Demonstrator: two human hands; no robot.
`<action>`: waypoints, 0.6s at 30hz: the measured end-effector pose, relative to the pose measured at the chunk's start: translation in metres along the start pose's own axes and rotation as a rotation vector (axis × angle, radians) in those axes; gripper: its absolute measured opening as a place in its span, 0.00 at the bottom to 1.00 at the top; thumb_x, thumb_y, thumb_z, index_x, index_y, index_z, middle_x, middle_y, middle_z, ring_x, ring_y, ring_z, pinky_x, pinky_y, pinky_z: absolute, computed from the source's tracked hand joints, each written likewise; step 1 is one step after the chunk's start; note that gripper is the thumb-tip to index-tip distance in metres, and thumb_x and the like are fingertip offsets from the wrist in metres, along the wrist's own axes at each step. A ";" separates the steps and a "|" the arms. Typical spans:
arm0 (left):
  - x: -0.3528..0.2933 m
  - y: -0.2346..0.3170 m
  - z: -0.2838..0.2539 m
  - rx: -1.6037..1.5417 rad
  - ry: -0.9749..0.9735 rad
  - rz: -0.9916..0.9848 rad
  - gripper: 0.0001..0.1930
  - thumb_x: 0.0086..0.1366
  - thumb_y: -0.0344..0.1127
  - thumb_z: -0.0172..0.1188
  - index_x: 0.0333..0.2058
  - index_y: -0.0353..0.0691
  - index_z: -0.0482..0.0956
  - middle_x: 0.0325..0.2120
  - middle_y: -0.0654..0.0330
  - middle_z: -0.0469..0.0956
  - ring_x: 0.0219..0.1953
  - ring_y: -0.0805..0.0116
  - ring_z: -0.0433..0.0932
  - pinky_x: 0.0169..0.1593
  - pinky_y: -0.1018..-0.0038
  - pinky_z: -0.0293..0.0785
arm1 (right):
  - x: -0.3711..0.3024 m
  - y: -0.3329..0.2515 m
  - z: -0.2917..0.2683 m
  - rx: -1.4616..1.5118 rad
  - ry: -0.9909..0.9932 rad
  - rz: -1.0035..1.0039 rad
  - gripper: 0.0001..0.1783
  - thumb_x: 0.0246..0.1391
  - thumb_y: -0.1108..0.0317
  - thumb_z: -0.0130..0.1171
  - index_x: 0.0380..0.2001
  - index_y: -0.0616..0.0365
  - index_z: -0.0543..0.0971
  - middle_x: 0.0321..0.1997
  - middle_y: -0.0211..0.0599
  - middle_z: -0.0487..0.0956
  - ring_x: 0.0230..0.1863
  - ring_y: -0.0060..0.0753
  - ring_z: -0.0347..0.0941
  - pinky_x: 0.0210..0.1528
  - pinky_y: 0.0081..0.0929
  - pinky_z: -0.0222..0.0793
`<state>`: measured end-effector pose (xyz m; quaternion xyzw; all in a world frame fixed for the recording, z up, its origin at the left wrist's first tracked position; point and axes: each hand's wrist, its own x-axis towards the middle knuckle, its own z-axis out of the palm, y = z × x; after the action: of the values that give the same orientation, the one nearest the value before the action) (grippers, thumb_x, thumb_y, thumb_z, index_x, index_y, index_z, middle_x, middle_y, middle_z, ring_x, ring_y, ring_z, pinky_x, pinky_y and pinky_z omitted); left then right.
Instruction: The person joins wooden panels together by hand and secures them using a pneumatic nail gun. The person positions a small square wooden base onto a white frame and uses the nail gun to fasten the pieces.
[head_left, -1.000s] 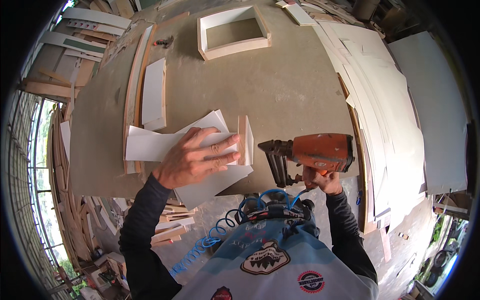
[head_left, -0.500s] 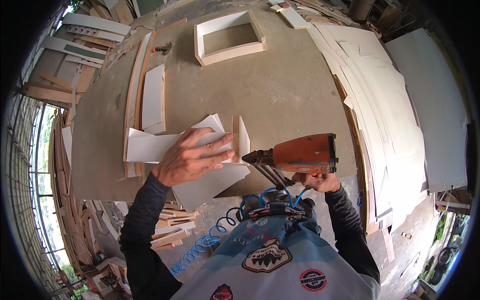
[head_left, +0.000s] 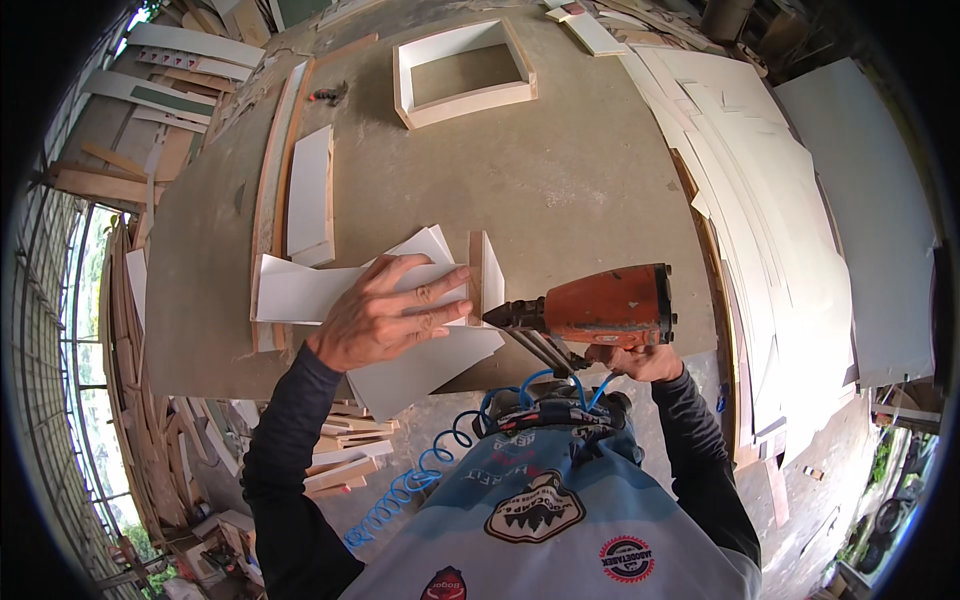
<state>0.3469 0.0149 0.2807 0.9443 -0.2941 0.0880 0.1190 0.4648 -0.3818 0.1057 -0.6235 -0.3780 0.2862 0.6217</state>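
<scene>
Left hand (head_left: 372, 316): laid over white board (head_left: 298, 290); grip cannot be told.
Right hand (head_left: 642, 363): nail gun (head_left: 608, 306) grasped.
End piece (head_left: 476, 268): left hand's two o'clock, right hand's ten.

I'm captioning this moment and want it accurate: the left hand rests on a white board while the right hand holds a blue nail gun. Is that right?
Not quite: the nail gun is orange, as the head view shows. The left hand does rest on a white board while the right hand holds it.

Stacked white sheets (head_left: 765, 250) at right, barred window (head_left: 92, 340) at left, heaped wood offcuts (head_left: 340, 473)
</scene>
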 end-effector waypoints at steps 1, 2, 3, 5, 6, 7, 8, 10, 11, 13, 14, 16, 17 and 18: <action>0.000 0.000 0.000 -0.003 0.001 -0.002 0.26 0.56 0.42 0.74 0.55 0.56 0.85 0.65 0.70 0.76 0.58 0.55 0.72 0.63 0.57 0.71 | -0.002 0.003 0.002 0.094 0.018 0.052 0.32 0.57 0.80 0.69 0.62 0.64 0.68 0.56 0.44 0.82 0.56 0.35 0.80 0.56 0.37 0.80; -0.001 0.000 0.000 -0.007 0.001 -0.004 0.26 0.56 0.42 0.74 0.55 0.56 0.85 0.65 0.70 0.76 0.58 0.55 0.72 0.63 0.57 0.71 | -0.002 0.005 0.003 0.098 0.021 0.054 0.32 0.57 0.79 0.69 0.63 0.64 0.68 0.56 0.44 0.81 0.56 0.34 0.80 0.56 0.37 0.80; -0.001 0.000 0.000 -0.011 0.002 -0.004 0.26 0.56 0.41 0.74 0.55 0.56 0.85 0.65 0.70 0.76 0.58 0.55 0.72 0.63 0.57 0.71 | -0.003 0.007 0.004 0.101 0.026 0.058 0.32 0.56 0.79 0.69 0.63 0.64 0.68 0.56 0.44 0.81 0.56 0.34 0.80 0.56 0.37 0.80; 0.000 0.000 0.000 -0.012 0.002 0.001 0.26 0.56 0.41 0.74 0.56 0.56 0.85 0.65 0.70 0.76 0.58 0.54 0.72 0.63 0.57 0.71 | -0.004 0.014 -0.001 -0.091 -0.013 -0.024 0.33 0.56 0.79 0.70 0.63 0.63 0.68 0.55 0.43 0.81 0.55 0.34 0.80 0.55 0.37 0.80; 0.001 0.000 0.000 -0.012 0.003 0.004 0.26 0.56 0.41 0.73 0.56 0.56 0.85 0.65 0.70 0.76 0.58 0.54 0.72 0.63 0.57 0.71 | -0.005 0.018 -0.004 -0.197 -0.039 -0.062 0.33 0.55 0.78 0.70 0.63 0.63 0.68 0.55 0.43 0.81 0.54 0.33 0.80 0.55 0.36 0.80; 0.002 0.000 -0.001 -0.017 0.004 0.005 0.26 0.56 0.41 0.73 0.55 0.56 0.85 0.65 0.70 0.76 0.58 0.54 0.72 0.63 0.57 0.71 | -0.005 0.022 -0.009 -0.323 -0.085 -0.089 0.33 0.55 0.78 0.70 0.62 0.63 0.69 0.55 0.43 0.81 0.54 0.33 0.80 0.55 0.36 0.79; 0.003 0.000 0.000 -0.023 0.005 0.007 0.25 0.56 0.41 0.73 0.55 0.56 0.85 0.65 0.70 0.76 0.58 0.54 0.72 0.63 0.57 0.71 | -0.008 0.025 -0.011 -0.335 -0.086 -0.091 0.33 0.55 0.78 0.70 0.62 0.63 0.69 0.54 0.42 0.81 0.53 0.33 0.80 0.54 0.36 0.79; 0.001 0.000 -0.001 -0.025 0.001 -0.002 0.25 0.56 0.40 0.73 0.55 0.55 0.85 0.65 0.70 0.76 0.57 0.54 0.72 0.63 0.57 0.71 | -0.001 0.008 -0.007 -0.237 -0.053 -0.071 0.31 0.54 0.78 0.70 0.61 0.62 0.71 0.52 0.41 0.82 0.52 0.32 0.80 0.54 0.35 0.79; -0.001 0.000 -0.001 -0.024 -0.003 -0.008 0.25 0.56 0.40 0.73 0.55 0.55 0.86 0.65 0.70 0.76 0.57 0.54 0.72 0.63 0.57 0.71 | 0.002 0.001 -0.004 -0.183 -0.022 -0.065 0.30 0.54 0.78 0.70 0.60 0.62 0.72 0.51 0.41 0.82 0.51 0.31 0.80 0.53 0.35 0.79; 0.000 0.000 -0.002 -0.028 -0.006 -0.010 0.25 0.56 0.40 0.74 0.55 0.55 0.86 0.65 0.69 0.76 0.57 0.54 0.73 0.63 0.57 0.71 | 0.005 -0.011 0.000 -0.129 0.041 -0.072 0.28 0.54 0.78 0.70 0.58 0.62 0.74 0.49 0.40 0.83 0.49 0.30 0.80 0.51 0.34 0.79; 0.000 0.000 -0.002 -0.034 -0.008 -0.012 0.25 0.56 0.40 0.74 0.54 0.54 0.86 0.64 0.69 0.76 0.57 0.54 0.73 0.63 0.57 0.71 | 0.007 -0.018 0.001 -0.108 0.045 -0.076 0.27 0.54 0.78 0.69 0.57 0.62 0.74 0.47 0.39 0.83 0.47 0.29 0.79 0.50 0.33 0.79; 0.001 0.001 -0.003 -0.044 -0.006 -0.011 0.25 0.56 0.40 0.74 0.54 0.54 0.86 0.64 0.69 0.77 0.57 0.54 0.73 0.63 0.56 0.71 | 0.012 -0.042 0.004 -0.047 0.029 -0.076 0.25 0.54 0.78 0.69 0.55 0.62 0.75 0.45 0.37 0.83 0.45 0.28 0.79 0.48 0.31 0.78; 0.001 0.001 -0.002 -0.049 -0.005 -0.012 0.25 0.55 0.39 0.74 0.54 0.54 0.86 0.64 0.69 0.77 0.57 0.54 0.73 0.63 0.56 0.71 | 0.013 -0.044 0.004 0.008 0.021 -0.045 0.24 0.55 0.78 0.68 0.55 0.62 0.76 0.44 0.37 0.83 0.44 0.27 0.78 0.46 0.30 0.78; 0.002 0.001 -0.002 -0.054 -0.003 -0.009 0.25 0.55 0.39 0.74 0.54 0.54 0.86 0.64 0.69 0.77 0.58 0.54 0.73 0.63 0.56 0.71 | 0.013 -0.048 0.004 0.062 0.017 -0.015 0.23 0.55 0.79 0.68 0.55 0.62 0.76 0.43 0.36 0.82 0.43 0.27 0.77 0.45 0.29 0.77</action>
<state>0.3475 0.0141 0.2835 0.9422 -0.2920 0.0782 0.1443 0.4632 -0.3714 0.1541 -0.6035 -0.3681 0.2877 0.6461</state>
